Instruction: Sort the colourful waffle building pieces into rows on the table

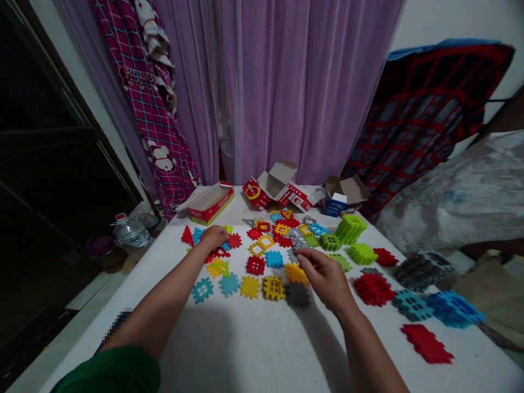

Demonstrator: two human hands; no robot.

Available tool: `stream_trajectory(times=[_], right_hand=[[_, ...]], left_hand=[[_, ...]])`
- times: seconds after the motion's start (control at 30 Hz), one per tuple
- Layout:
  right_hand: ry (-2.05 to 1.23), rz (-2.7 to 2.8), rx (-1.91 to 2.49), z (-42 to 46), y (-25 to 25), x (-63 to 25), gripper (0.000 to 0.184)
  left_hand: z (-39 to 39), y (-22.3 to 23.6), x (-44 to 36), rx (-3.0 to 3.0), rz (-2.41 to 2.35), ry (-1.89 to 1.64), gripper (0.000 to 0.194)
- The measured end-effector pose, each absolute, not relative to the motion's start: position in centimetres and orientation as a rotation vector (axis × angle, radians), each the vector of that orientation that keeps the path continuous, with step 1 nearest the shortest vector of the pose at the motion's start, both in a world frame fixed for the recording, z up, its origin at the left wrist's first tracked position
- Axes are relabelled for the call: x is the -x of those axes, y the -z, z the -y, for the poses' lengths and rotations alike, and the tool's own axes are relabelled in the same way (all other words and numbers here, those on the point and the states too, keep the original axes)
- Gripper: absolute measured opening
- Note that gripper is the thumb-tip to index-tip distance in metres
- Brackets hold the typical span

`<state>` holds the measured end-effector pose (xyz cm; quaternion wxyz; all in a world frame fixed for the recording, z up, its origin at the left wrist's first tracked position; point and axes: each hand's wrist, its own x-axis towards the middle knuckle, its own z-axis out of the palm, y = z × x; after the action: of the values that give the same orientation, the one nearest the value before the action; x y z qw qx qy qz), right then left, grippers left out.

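My left hand (215,237) is over the far left of a spread of notched plastic building tiles, its fingers curled and pressed together; what they hold, if anything, is hidden. Beside its fingertips lie a red tile (234,240) and a blue tile (198,234). Right of the middle, my right hand (324,271) is closed in a pinch at the edge of a grey building tile (292,255). Under and beside that hand lie a yellow tile (295,274) and a dark grey tile (297,294). Nearer me is a row with a yellow window tile (273,288) and a teal window tile (202,290).
Tile stacks in lime green (351,228), red (373,289), blue (455,309) and dark grey (423,268) stand on the right of the white table (262,349). Opened cartons, including a red box (210,204) and a blue box (335,204), line the back, before a purple curtain (278,98).
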<state>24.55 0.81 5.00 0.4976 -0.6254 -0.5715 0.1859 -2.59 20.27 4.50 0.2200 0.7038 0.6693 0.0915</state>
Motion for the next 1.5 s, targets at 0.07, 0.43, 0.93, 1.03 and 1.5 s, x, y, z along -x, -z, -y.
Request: stream_trajectory(times=[0.07,0.43,0.93,1.03,1.5], right_hand=[[-0.432,1.368,1.525,-0.8,-5.4,-24.7,0.031],[-0.471,1.325,1.523,-0.7,-5.5,-25.5,0.034],[-0.482,1.284,1.541,-0.7,-5.6,-25.9,0.034],[-0.491,1.271,1.549,-0.7,-5.6,-25.9,0.035],[-0.495,1.244,1.521,-0.6,-5.6,-26.3,0.037]], left_hand=[[-20.4,-4.5,2.3,-1.952,-1.837,-0.25,0.017],[-20.7,-4.0,-0.2,-2.127,-1.828,-0.094,0.016],[-20.7,-4.3,-5.9,-2.408,-1.686,0.085,0.037],[-20.9,-4.5,-5.9,-2.386,-1.692,0.117,0.037],[-21.0,-4.6,-5.9,-2.48,-1.655,0.156,0.024]])
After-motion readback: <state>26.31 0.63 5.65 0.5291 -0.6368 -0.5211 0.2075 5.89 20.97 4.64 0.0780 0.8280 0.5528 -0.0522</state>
